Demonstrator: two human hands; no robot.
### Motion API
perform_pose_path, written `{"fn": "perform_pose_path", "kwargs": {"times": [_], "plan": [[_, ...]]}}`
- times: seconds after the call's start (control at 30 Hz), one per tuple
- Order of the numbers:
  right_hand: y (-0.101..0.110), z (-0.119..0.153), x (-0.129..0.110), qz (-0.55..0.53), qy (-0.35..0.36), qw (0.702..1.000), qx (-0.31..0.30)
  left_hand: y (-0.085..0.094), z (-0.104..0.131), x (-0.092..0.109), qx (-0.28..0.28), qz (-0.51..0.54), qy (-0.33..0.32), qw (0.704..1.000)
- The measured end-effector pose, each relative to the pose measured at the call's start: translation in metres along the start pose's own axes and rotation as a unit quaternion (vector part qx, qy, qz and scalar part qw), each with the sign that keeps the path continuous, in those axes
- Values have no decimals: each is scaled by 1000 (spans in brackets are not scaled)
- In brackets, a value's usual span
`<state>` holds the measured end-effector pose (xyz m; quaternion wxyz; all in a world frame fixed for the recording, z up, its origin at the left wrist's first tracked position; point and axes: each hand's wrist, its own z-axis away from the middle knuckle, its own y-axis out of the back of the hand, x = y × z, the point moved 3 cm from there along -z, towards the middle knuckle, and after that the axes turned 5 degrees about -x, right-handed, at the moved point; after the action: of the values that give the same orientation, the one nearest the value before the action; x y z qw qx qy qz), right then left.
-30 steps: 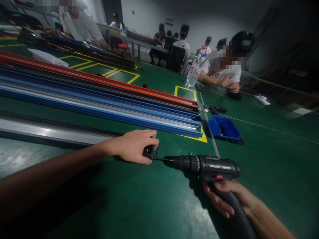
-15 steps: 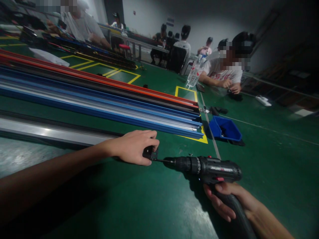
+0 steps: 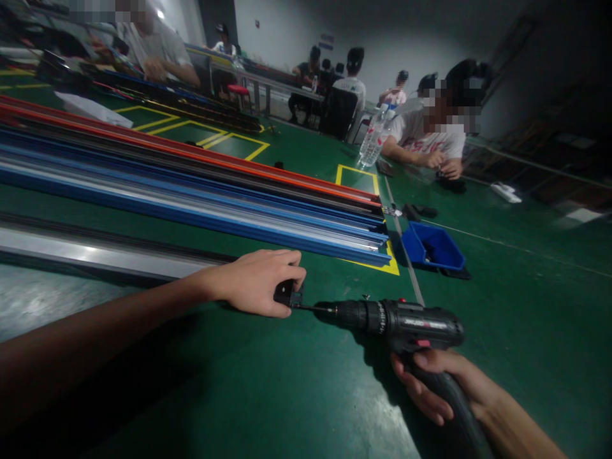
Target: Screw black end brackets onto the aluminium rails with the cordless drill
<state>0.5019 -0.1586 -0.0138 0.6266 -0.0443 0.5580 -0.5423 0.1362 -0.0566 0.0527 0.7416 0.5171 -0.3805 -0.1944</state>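
My left hand (image 3: 262, 284) is closed over the right end of a long silver-and-black metal profile (image 3: 95, 248) that lies on the green surface. Its fingers grip a small black end piece (image 3: 284, 292) there, partly hidden by the palm. My right hand (image 3: 440, 382) is wrapped round the handle of a black cordless drill (image 3: 415, 324), held level and pointing left. The drill's long thin bit (image 3: 310, 308) reaches the black end piece just beside my left fingertips. Whether a screw sits at the bit's tip is too small to tell.
Behind my left hand lie several long blue profiles (image 3: 239, 217) and an orange one (image 3: 229, 156). A blue bin (image 3: 433, 247) stands right of their ends. Clear plastic bottles (image 3: 373, 137) stand farther back. A co-worker (image 3: 430, 137) handles something small across the table.
Both my hands, the drill and the profile hold nearly the same positions. At the far left, a co-worker's arm has shifted left.
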Motion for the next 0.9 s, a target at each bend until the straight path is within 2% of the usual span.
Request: {"fn": "perform_pose_path", "kwargs": {"times": [0.43,0.9], "plan": [[-2,-2,-4,-2,6,999,-50,1,0,1,-6,1,3,1000],[-1,-1,-4,-9,4,999,-52,1,0,1,-5,6,2,1000]]}}
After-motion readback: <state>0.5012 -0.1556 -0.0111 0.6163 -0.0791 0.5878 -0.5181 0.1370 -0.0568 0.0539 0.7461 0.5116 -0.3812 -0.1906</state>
